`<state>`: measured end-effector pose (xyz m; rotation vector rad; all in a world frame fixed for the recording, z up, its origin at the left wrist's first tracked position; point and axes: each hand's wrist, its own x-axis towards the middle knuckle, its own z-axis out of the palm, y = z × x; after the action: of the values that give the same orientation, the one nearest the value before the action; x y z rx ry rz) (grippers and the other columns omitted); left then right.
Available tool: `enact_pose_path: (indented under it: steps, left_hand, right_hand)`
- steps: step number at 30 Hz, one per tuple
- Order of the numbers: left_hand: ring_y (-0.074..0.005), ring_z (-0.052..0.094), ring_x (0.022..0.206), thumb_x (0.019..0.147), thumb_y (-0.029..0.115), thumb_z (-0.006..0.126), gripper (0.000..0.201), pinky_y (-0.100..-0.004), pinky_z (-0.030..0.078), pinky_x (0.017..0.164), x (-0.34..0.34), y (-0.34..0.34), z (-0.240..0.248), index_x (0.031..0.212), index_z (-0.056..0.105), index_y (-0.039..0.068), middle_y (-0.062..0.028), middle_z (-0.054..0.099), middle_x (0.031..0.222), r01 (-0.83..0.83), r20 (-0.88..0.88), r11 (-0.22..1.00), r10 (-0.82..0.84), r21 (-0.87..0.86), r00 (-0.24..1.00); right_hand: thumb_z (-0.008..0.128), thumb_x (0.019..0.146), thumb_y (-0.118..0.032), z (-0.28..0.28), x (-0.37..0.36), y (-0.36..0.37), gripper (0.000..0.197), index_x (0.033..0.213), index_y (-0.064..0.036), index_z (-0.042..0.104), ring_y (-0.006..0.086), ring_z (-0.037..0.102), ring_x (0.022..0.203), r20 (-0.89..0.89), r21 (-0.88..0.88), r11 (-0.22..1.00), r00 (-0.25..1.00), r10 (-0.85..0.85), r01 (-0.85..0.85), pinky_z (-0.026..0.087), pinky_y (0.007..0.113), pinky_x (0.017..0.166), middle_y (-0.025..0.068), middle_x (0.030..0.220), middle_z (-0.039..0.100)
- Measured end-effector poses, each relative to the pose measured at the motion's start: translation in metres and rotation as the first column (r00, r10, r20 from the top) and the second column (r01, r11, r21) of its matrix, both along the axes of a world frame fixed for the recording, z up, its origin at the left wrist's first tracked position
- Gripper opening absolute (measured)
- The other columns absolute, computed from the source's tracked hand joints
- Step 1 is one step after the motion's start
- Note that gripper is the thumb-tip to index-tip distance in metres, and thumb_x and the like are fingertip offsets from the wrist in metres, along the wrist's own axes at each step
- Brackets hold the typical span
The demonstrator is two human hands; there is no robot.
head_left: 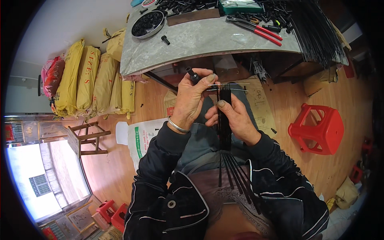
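My left hand (192, 98) is raised in front of me, its thumb and fingers closed around a black tubular plastic piece (194, 75) that sticks out above the knuckles. Beside it my right hand (238, 120) grips a flat bundle of thin black rods (225, 138), which look like umbrella ribs. Their lower ends fan out toward my lap. Across the bundle's upper end run thin bright wires (236, 89), close to my left thumb tip. Whether the left fingers also pinch a wire or rod is hidden.
Ahead stands a grey marbled table (188, 40) with a round dish of black parts (148, 24), red-handled pliers (256, 30) and a sheaf of black rods (316, 32). Yellow sacks (86, 78) lean at left, near a wooden stool (86, 138). A red plastic stool (320, 130) is at right.
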<state>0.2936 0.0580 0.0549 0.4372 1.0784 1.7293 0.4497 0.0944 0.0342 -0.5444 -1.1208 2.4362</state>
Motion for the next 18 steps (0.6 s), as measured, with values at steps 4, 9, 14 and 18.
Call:
enact_pose_path:
  steps: [4,9,14,18]
  left_hand:
    - [-0.0210,0.065,0.085,0.084,0.005,0.070,0.018,-0.0345,0.055,0.075,0.0001,0.0011,-0.0013,0.100,0.061,0.004,-0.0108,0.066,0.095,-0.017,0.009,1.000,0.017,-0.003,1.000]
    - [-0.0202,0.065,0.085,0.083,0.004,0.071,0.018,-0.0337,0.056,0.075,-0.0007,0.0019,0.0000,0.098,0.061,0.004,-0.0098,0.066,0.093,-0.010,-0.004,1.000,0.010,0.004,1.000]
    - [-0.0185,0.066,0.081,0.082,0.003,0.072,0.017,-0.0318,0.056,0.072,-0.0033,0.0012,0.0038,0.096,0.062,0.003,-0.0080,0.066,0.091,0.002,-0.021,1.000,-0.002,-0.006,1.000]
    - [-0.0180,0.066,0.077,0.081,0.002,0.072,0.015,-0.0310,0.057,0.070,-0.0060,0.0033,0.0083,0.093,0.063,0.001,-0.0075,0.066,0.088,0.041,-0.032,0.999,-0.042,-0.031,0.999]
  right_hand:
    - [0.048,0.100,-0.030,0.0002,-0.0006,-0.0001,0.041,0.130,-0.0030,0.040,0.0238,0.068,0.073,0.002,0.003,1.000,1.000,-0.004,0.004,0.056,0.031,0.069,0.0169,0.089,0.065]
    - [0.048,0.100,-0.030,0.0000,-0.0010,-0.0001,0.040,0.130,-0.0034,0.040,0.0237,0.068,0.072,-0.001,0.006,1.000,1.000,-0.011,0.011,0.056,0.030,0.068,0.0167,0.089,0.065]
    - [0.048,0.100,-0.029,-0.0004,0.0003,-0.0005,0.038,0.128,-0.0040,0.041,0.0215,0.067,0.070,0.025,0.008,1.000,1.000,0.018,-0.018,0.054,0.028,0.065,0.0147,0.085,0.065]
    - [0.048,0.100,-0.029,0.0009,-0.0005,-0.0001,0.036,0.127,-0.0042,0.043,0.0204,0.067,0.068,-0.005,-0.030,0.999,1.000,0.014,-0.014,0.054,0.028,0.064,0.0137,0.084,0.064]
